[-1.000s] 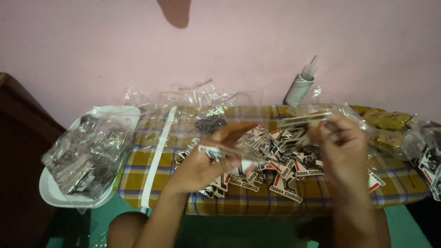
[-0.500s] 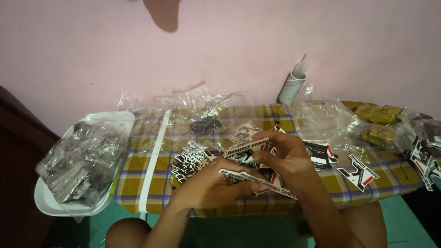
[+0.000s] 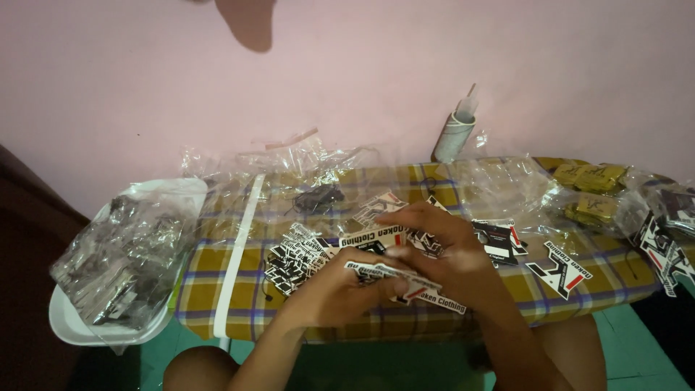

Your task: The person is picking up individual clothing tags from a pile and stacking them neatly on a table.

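A small stack of printed tags (image 3: pixel 394 277) was held over the front edge of the checked board (image 3: pixel 217 268), near its middle. The left hand (image 3: pixel 344 286) was closed under the stack, so that the tags were supported from below. The right hand (image 3: pixel 452 250) was closed on the stack from above, probably to keep the tags aligned. More loose tags (image 3: pixel 297 257) were spread on the board just left of the hands, within easy reach
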